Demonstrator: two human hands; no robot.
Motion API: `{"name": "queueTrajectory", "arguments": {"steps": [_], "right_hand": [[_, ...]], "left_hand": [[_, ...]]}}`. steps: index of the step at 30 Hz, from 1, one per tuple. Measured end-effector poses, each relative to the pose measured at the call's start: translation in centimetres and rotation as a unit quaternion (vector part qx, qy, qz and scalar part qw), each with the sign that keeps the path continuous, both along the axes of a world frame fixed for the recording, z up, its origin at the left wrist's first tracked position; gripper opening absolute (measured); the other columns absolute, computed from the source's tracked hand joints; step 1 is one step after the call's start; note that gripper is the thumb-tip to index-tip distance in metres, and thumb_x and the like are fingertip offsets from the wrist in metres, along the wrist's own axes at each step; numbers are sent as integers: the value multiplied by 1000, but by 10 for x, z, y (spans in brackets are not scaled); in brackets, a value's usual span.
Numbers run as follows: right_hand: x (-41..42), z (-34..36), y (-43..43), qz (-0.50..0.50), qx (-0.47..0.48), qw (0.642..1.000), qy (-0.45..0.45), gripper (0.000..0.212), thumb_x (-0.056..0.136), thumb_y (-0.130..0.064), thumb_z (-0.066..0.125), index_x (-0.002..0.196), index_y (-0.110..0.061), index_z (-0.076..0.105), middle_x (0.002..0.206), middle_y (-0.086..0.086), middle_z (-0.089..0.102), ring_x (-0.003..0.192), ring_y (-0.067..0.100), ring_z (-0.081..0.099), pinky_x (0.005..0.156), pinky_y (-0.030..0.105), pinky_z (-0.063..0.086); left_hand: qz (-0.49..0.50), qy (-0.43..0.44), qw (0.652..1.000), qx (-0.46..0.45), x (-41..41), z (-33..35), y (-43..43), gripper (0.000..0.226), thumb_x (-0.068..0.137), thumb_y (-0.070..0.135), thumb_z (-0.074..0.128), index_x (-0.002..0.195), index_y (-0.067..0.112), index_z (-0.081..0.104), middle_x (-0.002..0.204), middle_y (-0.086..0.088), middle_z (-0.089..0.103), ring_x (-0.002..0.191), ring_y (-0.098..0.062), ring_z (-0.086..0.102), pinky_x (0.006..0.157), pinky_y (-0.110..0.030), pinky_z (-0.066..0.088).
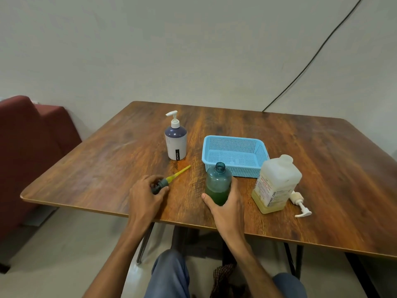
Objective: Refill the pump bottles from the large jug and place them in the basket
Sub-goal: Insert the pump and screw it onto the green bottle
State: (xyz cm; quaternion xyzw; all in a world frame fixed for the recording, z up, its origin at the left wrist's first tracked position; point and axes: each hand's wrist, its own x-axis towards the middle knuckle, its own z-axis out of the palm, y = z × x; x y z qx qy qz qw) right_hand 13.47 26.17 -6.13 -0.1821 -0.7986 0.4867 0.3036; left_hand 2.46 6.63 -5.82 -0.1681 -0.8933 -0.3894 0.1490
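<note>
My right hand (227,203) grips a teal bottle (218,179) that stands upright on the table with its neck uncapped and green liquid in its lower half. My left hand (146,194) holds that bottle's grey pump head (160,186), which lies on the table with its yellow dip tube (179,173) pointing away to the right. A white pump bottle (175,143) with a dark top stands further back. The blue basket (209,147) sits behind the teal bottle with nothing in it. The large jug (276,186) of yellowish liquid stands to the right, uncapped.
A white pump head (299,204) lies on the wooden table (96,168) right of the jug. A dark red sofa (32,136) stands at the left. A black cable (311,61) runs down the wall. My knees show below the table's front edge.
</note>
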Motion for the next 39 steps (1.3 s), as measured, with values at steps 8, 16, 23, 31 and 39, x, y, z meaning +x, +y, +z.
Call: {"name": "queueTrajectory", "arguments": {"steps": [8,16,23,31,39], "right_hand": [[3,1,-1,-3,11,1000,-8,80,74,-38,86,140,-35,40,135,-15,53,126,8,51,104,42,49],[5,2,-2,-3,16,1000,-10,80,75,-35,86,140,-36,39,136,-15,52,125,6,49,105,38,48],[5,1,-2,-6,26,1000,-8,80,75,-36,85,141,-34,39,134,-14,53,124,7,51,102,36,49],[5,1,-2,-7,26,1000,-10,81,76,-38,84,142,-35,38,137,-15,52,125,3,49,104,33,48],[3,-1,-1,-9,28,1000,-11,83,76,-38,85,144,-32,38,138,-14,52,126,4,49,105,35,49]], "left_hand": [[-25,-8,990,136,16,37,-5,36,71,19,91,94,30,65,93,12,68,84,-9,67,70,-28,57],[-54,19,971,231,29,84,-4,25,75,26,89,94,23,73,94,7,73,88,-11,70,76,-34,60],[-130,12,953,274,32,127,17,22,81,23,85,99,14,76,91,-4,75,83,-22,71,75,-39,60],[-165,15,949,268,35,154,40,21,79,28,84,96,19,77,91,-4,76,75,-19,64,68,-35,55],[-163,9,964,210,37,161,49,33,67,43,84,91,23,77,86,5,75,77,-7,68,69,-30,57]]}}
